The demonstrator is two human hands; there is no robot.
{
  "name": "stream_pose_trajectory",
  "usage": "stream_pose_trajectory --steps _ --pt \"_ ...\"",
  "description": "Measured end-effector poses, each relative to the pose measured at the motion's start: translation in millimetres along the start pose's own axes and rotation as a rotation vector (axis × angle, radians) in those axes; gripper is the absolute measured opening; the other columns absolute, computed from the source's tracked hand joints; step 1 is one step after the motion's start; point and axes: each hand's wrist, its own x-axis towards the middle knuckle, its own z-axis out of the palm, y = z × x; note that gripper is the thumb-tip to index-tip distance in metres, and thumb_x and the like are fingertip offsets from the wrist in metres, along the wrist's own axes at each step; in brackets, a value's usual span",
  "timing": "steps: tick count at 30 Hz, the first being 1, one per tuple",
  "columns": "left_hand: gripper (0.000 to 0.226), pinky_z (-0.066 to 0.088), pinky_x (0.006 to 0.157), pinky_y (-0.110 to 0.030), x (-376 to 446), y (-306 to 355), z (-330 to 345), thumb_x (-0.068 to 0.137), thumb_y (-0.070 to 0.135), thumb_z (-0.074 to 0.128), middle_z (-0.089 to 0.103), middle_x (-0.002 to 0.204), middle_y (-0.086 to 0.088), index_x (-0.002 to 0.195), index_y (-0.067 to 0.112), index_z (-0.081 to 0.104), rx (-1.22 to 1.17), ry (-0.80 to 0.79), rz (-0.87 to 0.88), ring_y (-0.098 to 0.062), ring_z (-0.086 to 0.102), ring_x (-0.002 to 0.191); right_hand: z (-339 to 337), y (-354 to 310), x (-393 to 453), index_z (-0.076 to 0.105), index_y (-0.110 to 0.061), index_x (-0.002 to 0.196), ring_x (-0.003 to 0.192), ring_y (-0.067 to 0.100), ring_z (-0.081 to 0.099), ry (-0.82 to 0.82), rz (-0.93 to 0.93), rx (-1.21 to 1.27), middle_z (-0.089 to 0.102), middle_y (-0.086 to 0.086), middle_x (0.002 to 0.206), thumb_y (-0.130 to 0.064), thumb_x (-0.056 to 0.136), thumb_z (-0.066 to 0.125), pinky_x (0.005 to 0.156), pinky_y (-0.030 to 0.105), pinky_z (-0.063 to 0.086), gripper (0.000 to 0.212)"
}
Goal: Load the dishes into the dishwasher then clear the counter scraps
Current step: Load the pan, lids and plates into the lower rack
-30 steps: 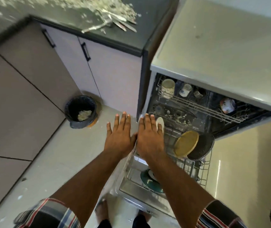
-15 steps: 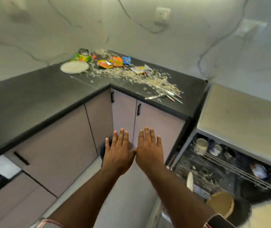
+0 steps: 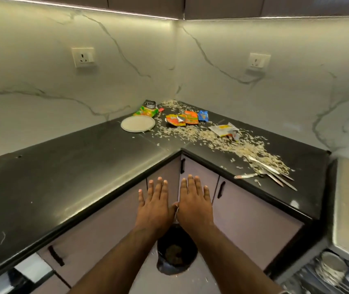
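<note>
My left hand (image 3: 155, 206) and right hand (image 3: 194, 205) are held out flat side by side, fingers straight, each grip empty, above the bin (image 3: 176, 254) on the floor. Cutlery (image 3: 269, 171) lies among scraps (image 3: 222, 141) near the worktop (image 3: 74, 177) right edge; the plate (image 3: 138, 123) sits toward the back corner.

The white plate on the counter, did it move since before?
No. The white plate lies beside the green snack wrapper near the counter's corner, as half a second ago; only the camera tilted up.
</note>
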Motion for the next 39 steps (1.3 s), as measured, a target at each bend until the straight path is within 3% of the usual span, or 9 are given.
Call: stream_pose_trajectory --steps 14,19,32,35,39 --pt "0.078 -0.011 0.122 -0.05 169 -87 -38 0.101 0.062 0.023 -0.021 0.165 0.0 0.159 0.021 -0.011 -0.024 0.073 -0.112 -0.022 -0.024 0.15 -2 -40 204 -0.002 -0.008 0.16 0.155 0.029 -0.01 0.031 -0.106 0.03 -0.004 0.014 0.168 -0.036 0.101 0.048 0.125 0.049 -0.002 0.082" --pt "0.077 -0.006 0.124 -0.052 237 -137 -44 0.102 0.058 0.029 -0.013 0.168 -0.001 0.16 0.02 -0.006 -0.035 0.104 -0.105 -0.022 -0.015 0.153 13 -64 278 0.001 -0.008 0.16 0.155 0.029 -0.006 -0.029 -0.056 0.028 0.0 0.013 0.169 -0.034 0.099 0.05 0.126 0.049 0.003 0.082" --pt "0.079 0.004 0.124 -0.048 391 -231 -59 0.102 0.053 0.038 -0.003 0.169 -0.001 0.161 0.019 0.0 -0.183 0.005 -0.165 -0.024 -0.002 0.155 48 -91 435 0.015 -0.007 0.159 0.152 0.03 0.018 -0.173 0.158 0.172 0.022 0.014 0.164 -0.023 0.094 0.048 0.124 0.044 0.019 0.075" --pt "0.08 0.01 0.125 -0.047 421 -242 -58 0.101 0.05 0.045 0.001 0.169 -0.002 0.161 0.019 0.002 -0.275 -0.023 -0.214 -0.027 0.004 0.155 50 -88 469 0.03 -0.008 0.152 0.141 0.029 0.037 -0.2 0.231 0.307 0.038 0.013 0.154 -0.02 0.09 0.052 0.114 0.04 0.034 0.066" --pt "0.081 0.016 0.125 -0.042 463 -260 -56 0.1 0.046 0.05 0.006 0.168 -0.004 0.161 0.018 0.003 -0.357 -0.022 -0.285 -0.027 0.009 0.154 57 -77 527 0.057 -0.008 0.121 0.115 0.028 0.057 -0.159 0.338 0.49 0.061 0.013 0.127 -0.017 0.084 0.058 0.091 0.033 0.048 0.038"
